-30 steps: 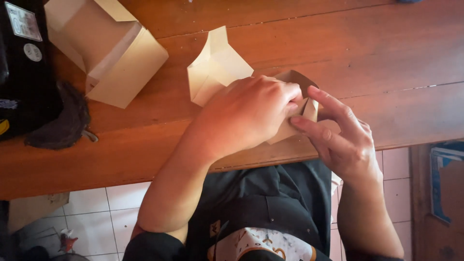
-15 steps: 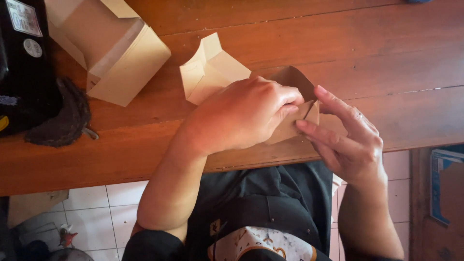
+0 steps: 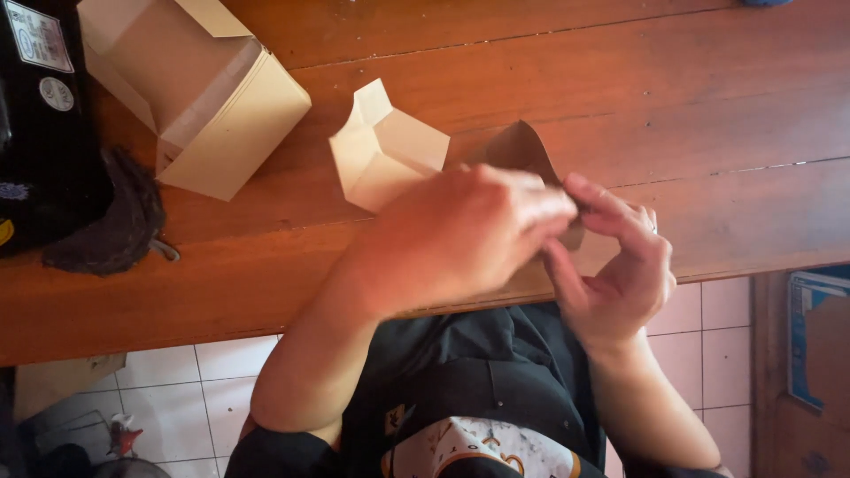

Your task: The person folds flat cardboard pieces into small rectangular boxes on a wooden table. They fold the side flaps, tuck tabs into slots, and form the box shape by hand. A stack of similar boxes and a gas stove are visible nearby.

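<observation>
Broadly, a long reddish-brown wooden table (image 3: 708,106) filled the top of the view, seen from above, with white floor tiles (image 3: 204,389) below its near edge and the person's dark clothing at the bottom. At the far left lay a black bag (image 3: 35,133) with a dark crumpled cloth (image 3: 111,221) beside it. Next to those, an opened tan cardboard box (image 3: 208,97) rested tilted on the table, its flaps spread. Near the table's middle sat a small, pale, partly folded paper box (image 3: 385,155), well apart from the larger carton. Just beside it, at the table's near edge, both hands worked on a brown piece of thin card or paper (image 3: 518,150), mostly hidden behind them. The left hand (image 3: 460,239) was curled over it, fingers bent and pressed together against the sheet. The right hand (image 3: 620,265) faced it, thumb and fingers curved inward and pinching the brown edge between the two hands. The brown sheet looked light and thin, stiff enough to hold a crease yet easily bent or torn, so it was probably best held at its folded edges with the fingertips rather than squeezed across the middle.
</observation>
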